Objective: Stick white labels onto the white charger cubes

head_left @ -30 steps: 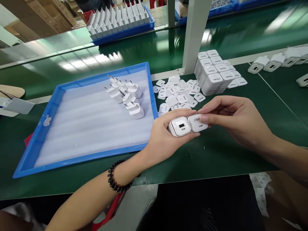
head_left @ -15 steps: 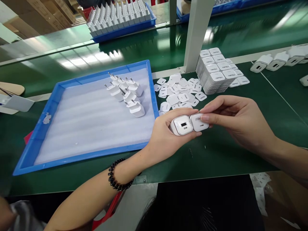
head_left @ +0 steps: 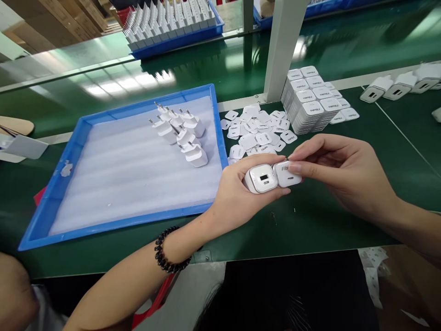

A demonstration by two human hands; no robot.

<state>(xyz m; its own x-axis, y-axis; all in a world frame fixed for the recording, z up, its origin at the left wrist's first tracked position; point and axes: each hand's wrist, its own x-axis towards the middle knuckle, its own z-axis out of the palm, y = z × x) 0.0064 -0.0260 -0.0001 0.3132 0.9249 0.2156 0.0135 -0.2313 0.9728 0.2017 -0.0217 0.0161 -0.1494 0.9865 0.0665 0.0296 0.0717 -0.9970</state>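
Note:
My left hand [head_left: 237, 191] is wrapped round two white plug chargers, side by side with their faces towards me. The left charger [head_left: 262, 179] shows a dark rectangular port and a smaller slot. On the face of the right one lies a white printed cover plate [head_left: 286, 178] with a small slot. My right hand [head_left: 339, 170] pinches this plate at its upper right, thumb on the face and index finger at the top edge. Beyond my hands, loose white cover plates [head_left: 263, 138] are scattered on the green bench beside neat stacks of plates [head_left: 312, 103].
A blue tray [head_left: 131, 225] to the left holds several white plug chargers [head_left: 195, 154], prongs up. More chargers [head_left: 399, 86] stand in a row at the right. A white post [head_left: 284, 50] rises behind the plates. Another blue tray [head_left: 179, 43] full of chargers sits farther back.
My hands and both chargers have hardly moved; the right thumb still rests on the cover plate. At the lower left, another person's bare limb has come further into view.

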